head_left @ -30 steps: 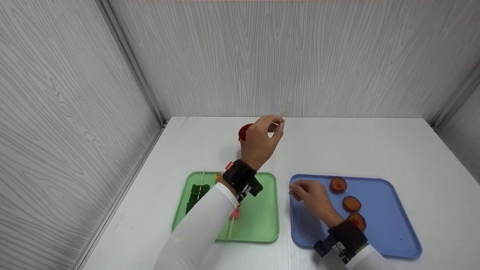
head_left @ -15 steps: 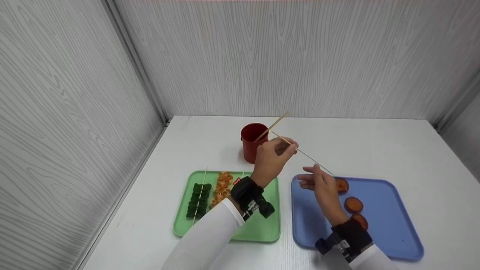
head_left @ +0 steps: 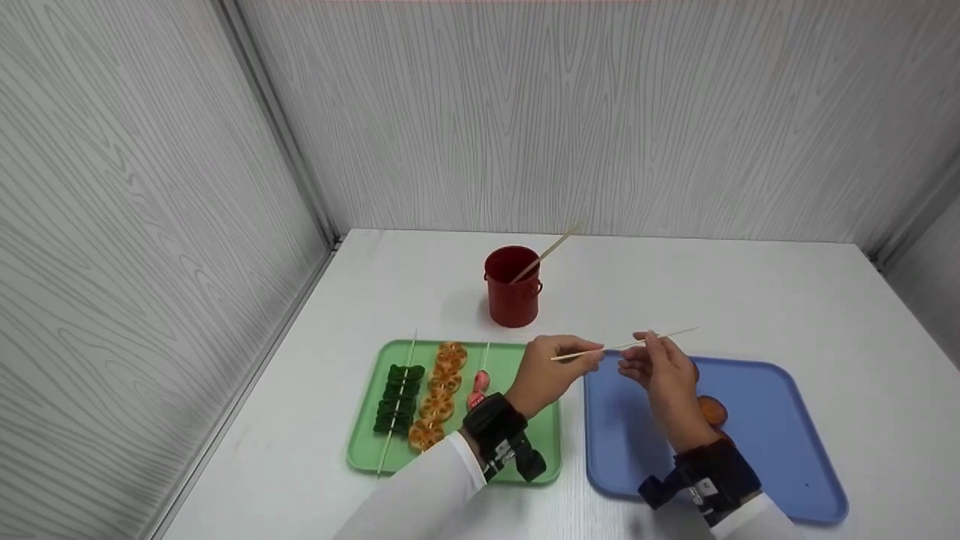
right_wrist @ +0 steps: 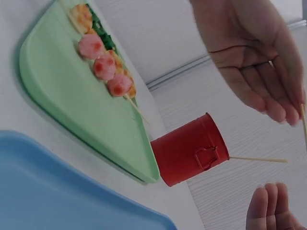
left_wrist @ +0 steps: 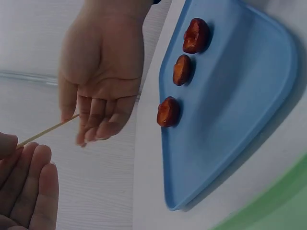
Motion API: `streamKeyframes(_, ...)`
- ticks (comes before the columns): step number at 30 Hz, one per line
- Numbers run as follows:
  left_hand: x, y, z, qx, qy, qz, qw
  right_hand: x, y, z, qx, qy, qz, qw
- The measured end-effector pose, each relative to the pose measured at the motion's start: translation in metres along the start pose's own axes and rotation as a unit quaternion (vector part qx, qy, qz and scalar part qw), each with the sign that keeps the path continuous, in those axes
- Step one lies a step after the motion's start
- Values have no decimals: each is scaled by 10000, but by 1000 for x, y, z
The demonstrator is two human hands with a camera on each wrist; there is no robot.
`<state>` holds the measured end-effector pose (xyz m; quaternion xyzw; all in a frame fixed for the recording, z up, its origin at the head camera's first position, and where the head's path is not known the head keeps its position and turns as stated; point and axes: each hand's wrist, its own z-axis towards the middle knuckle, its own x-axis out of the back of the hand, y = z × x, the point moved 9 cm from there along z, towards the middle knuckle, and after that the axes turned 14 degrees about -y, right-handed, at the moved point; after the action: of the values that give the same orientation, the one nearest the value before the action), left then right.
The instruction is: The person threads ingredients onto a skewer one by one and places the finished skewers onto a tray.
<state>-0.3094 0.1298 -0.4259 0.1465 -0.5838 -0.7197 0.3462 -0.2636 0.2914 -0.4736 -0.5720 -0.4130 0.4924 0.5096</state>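
Note:
My left hand pinches a thin wooden skewer between thumb and fingers, above the gap between two trays. On the skewer's other part, the thumb and forefinger of my right hand pinch it over the blue tray's far left side. The left wrist view shows the bare skewer stretch between both hands. Three round, glossy orange-brown slices lie on the blue tray, among them the middle slice; in the head view my right hand and wrist partly cover them.
On the green tray lie skewered dark green pieces, lotus root slices and pink balls. Behind it stands a small red bucket with thin sticks leaning out. Pale panels enclose the white table.
My left hand has come from the red bucket down and toward me with a skewer. My right hand has risen slightly and moved right, and now pinches the skewer too.

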Motion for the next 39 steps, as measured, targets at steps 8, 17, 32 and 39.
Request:
streamKeyframes(8, -14, -24, -12, 653, -434, -221, 9967, 10, -1, 0, 49, 251, 472, 9986)
streamKeyframes(17, -27, -34, -20, 879, -1241, -107, 9883, 22, -2, -1, 139, 420, -15, 9990)
streamKeyframes(32, -58, -45, -31, 1305, -2644, 1170, 9484, 9, -9, -2, 381, 63, -1521, 9876)
streamKeyframes(39, -62, -49, -36, 1342, -2565, 974, 9522, 0, -10, -2, 510, -1, -1874, 9810)
